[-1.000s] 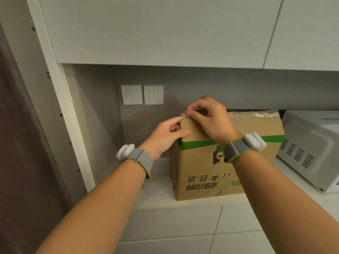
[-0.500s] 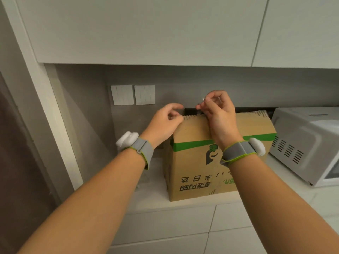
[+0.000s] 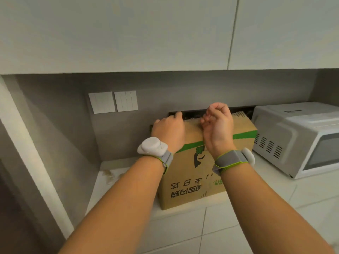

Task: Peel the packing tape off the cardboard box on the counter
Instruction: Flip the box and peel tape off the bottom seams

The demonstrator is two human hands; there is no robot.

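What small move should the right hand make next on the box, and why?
Probably a slow pull of the right hand toward the person, along the top edge of the brown cardboard box with the green stripe. Its fingers are curled in a pinch there, though the tape itself is too faint to see, and the left hand steadies the box's top left corner.

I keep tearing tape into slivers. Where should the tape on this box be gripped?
Probably at the loosened end on the cardboard box's top front edge, where the right hand pinches now. Come from the front and above; the left hand braces the top corner.
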